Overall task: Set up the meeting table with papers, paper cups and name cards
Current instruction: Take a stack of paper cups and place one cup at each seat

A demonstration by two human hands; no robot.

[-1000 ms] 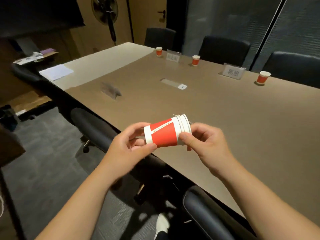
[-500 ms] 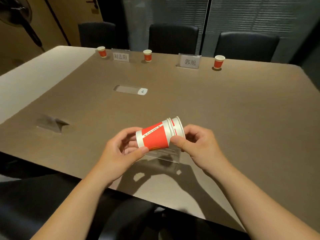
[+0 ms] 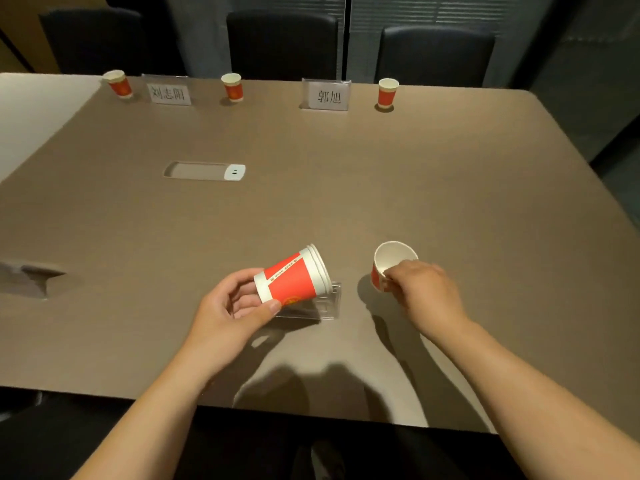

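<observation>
My left hand point(image 3: 231, 308) holds a stack of red and white paper cups point(image 3: 292, 278) on its side, just above the brown meeting table point(image 3: 346, 202). My right hand point(image 3: 420, 292) pinches the rim of a single paper cup point(image 3: 389, 263), upright at the table surface to the right of the stack. A clear name card holder point(image 3: 323, 303) stands on the table behind the stack, partly hidden by it. Along the far edge are three cups point(image 3: 119, 83) point(image 3: 232, 86) point(image 3: 387, 93) and two name cards point(image 3: 169, 93) point(image 3: 327, 96).
A cable hatch with a white socket cover point(image 3: 205, 171) sits mid-table. Another clear card holder point(image 3: 29, 277) is near the left edge. Three dark chairs point(image 3: 282, 43) stand behind the far side. The near table edge runs just in front of my forearms.
My right hand has pulled one cup off the stack and brought it down to the right onto the table. The view has turned to face the table squarely.
</observation>
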